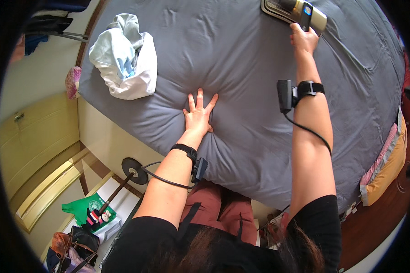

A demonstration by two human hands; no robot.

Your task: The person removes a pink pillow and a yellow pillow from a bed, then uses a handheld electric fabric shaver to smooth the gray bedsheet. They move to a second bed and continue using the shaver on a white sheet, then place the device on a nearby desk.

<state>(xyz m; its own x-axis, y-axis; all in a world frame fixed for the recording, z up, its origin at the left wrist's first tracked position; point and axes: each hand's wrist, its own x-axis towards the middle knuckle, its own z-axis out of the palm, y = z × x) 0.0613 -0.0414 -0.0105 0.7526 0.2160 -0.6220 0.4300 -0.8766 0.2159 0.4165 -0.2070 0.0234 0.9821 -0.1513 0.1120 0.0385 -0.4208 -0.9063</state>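
My left hand (198,114) presses flat on the grey bed sheet (246,104), fingers spread, and creases fan out around it. At the far right, my right arm is stretched forward, and my right hand (305,41) is wrapped round the handle of a handheld mattress vacuum (314,18). The vacuum is gold and dark with a small lit round display, and its flat head lies on the sheet. Part of it is cut off by the top edge of the view.
Crumpled white and pale blue clothing (125,59) lies on the bed's left side. Left of the bed are a barbell (134,170), a green bag (90,209) and dark handbags (84,241). A yellow and pink quilt (387,159) hangs at the right edge. Cabled devices are strapped to both my forearms.
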